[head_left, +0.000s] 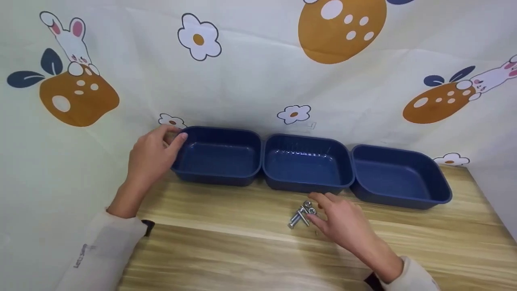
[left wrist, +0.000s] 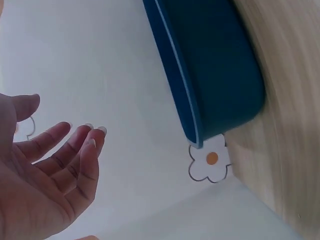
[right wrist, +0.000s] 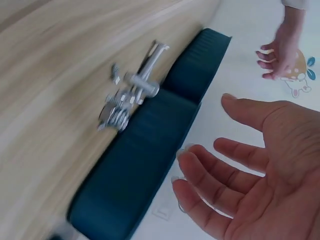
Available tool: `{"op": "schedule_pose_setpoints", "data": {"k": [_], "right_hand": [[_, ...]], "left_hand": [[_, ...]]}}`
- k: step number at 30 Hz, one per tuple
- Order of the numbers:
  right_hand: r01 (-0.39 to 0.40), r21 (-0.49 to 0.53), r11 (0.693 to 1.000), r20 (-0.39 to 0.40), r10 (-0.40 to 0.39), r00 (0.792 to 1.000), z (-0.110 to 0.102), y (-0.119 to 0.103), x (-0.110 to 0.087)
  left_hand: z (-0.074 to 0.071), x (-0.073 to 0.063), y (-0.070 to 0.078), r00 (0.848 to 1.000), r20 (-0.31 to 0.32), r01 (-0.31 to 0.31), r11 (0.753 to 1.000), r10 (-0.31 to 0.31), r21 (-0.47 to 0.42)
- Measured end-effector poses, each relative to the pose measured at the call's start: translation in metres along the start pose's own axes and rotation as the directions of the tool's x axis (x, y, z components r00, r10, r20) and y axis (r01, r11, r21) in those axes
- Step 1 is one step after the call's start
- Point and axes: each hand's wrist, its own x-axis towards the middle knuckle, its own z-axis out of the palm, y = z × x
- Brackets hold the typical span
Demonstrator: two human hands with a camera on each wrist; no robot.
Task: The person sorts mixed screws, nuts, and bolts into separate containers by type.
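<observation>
My left hand (head_left: 148, 157) is beside the left end of the left blue bin (head_left: 222, 159). In the left wrist view, that hand (left wrist: 50, 182) has loosely bent fingers and a gap separates it from the bin (left wrist: 222, 65). A small pile of silvery bolts (head_left: 297, 218) and nuts (head_left: 307, 204) lies on the wooden table, in front of the middle blue bin (head_left: 307, 167). Over the pile's right side hovers my right hand (head_left: 349, 222), thumb and fingers spread. The right wrist view shows this hand (right wrist: 265, 170) holding nothing, with the bolts (right wrist: 145, 80) beyond its fingertips.
A third blue bin (head_left: 400, 182) stands at the right end of the row. The wood-grain table (head_left: 226, 250) extends in front of the bins. Behind them hangs a pale cloth (head_left: 242, 76) printed with rabbits, oranges and flowers, which also covers the left side.
</observation>
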Motion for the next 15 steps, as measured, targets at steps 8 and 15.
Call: {"op": "schedule_pose_setpoints", "data": {"k": [8,15], "right_hand": [[-0.134,0.171,0.976,0.114,0.115,0.987,0.012,-0.004,0.008],[-0.285,0.261,0.922,0.23,0.227,0.946,0.022,-0.003,0.011]], "left_hand": [[0.003,0.014,-0.023,0.988,0.05,0.146,0.988,-0.143,-0.059],[0.008,0.025,-0.043,0.966,0.088,0.252,0.964,-0.244,-0.088]]}}
